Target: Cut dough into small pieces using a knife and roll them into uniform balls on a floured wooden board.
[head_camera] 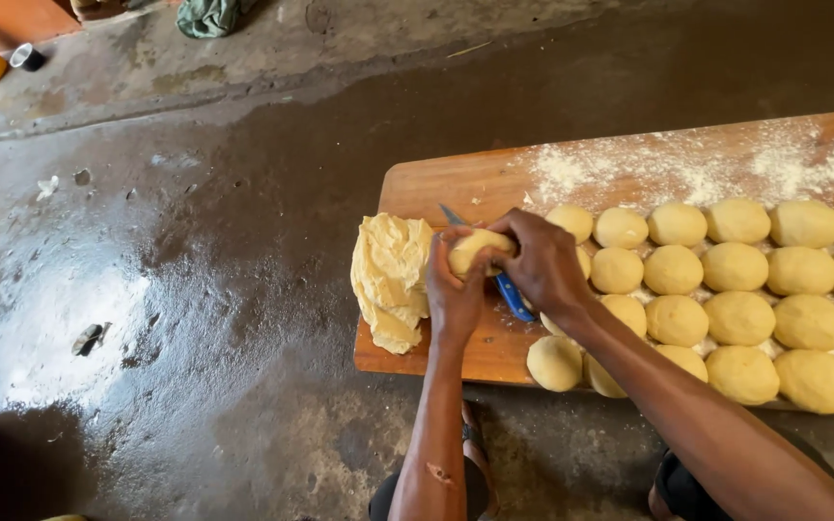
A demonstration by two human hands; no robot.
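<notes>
Fingers (523,253) of both hands curl round a small dough piece (475,249), left hand (451,289) cupping beneath, right hand (542,265) pressing over it, above the wooden board's (436,188) left end. It looks soft, light, tacky; best cradled whole, not pinched. A blue knife (512,294) lies half hidden underneath. The rows of dough balls (740,318) are cut off at the right.

I count one wooden board (436,188) and on it about twenty-four rolled dough balls (737,318); some are half hidden behind the arm. One more dough piece (470,249) sits between the left hand (454,289) and right hand (542,265). There is one big dough lump (390,275) and one blue-handled knife (509,289).
</notes>
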